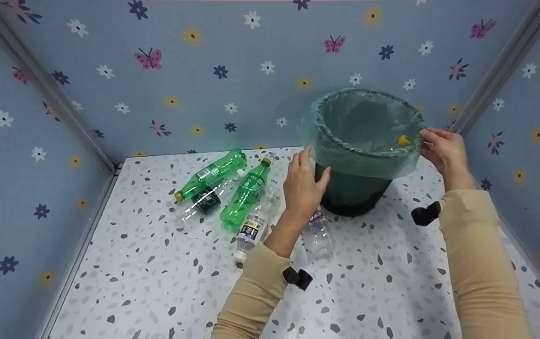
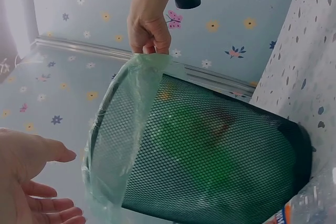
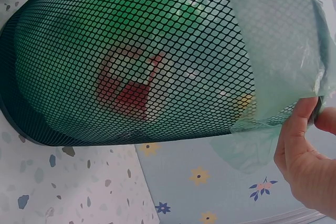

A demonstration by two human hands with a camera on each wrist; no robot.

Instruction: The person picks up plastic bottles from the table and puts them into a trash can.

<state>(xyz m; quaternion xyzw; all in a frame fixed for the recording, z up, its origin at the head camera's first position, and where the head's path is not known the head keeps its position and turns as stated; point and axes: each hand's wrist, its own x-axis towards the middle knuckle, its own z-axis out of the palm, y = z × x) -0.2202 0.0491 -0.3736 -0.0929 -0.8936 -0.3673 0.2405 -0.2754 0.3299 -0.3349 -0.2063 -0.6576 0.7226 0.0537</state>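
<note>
A black mesh trash bin (image 1: 354, 190) stands upright, lined with a pale green plastic bag (image 1: 368, 162) folded over its rim. My right hand (image 1: 446, 148) pinches the bag-covered rim at the right side; the right wrist view shows the thumb and fingers (image 3: 302, 116) on either side of it. Through the mesh, green and red shapes of bottles (image 2: 194, 145) show, blurred by the bag. A yellow bottle cap (image 1: 404, 140) is visible inside near the rim. Beside the bin's left side, my left hand (image 1: 303, 186) holds nothing, its fingers extended and apart from the bag in the left wrist view.
Left of the bin lie several empty plastic bottles: green ones (image 1: 246, 195), a clear one with a dark label (image 1: 206, 201) and one with a white label (image 1: 252, 230). Another clear bottle (image 1: 319, 240) lies by the left wrist. Patterned walls (image 1: 232, 56) enclose the speckled tabletop (image 1: 157, 282).
</note>
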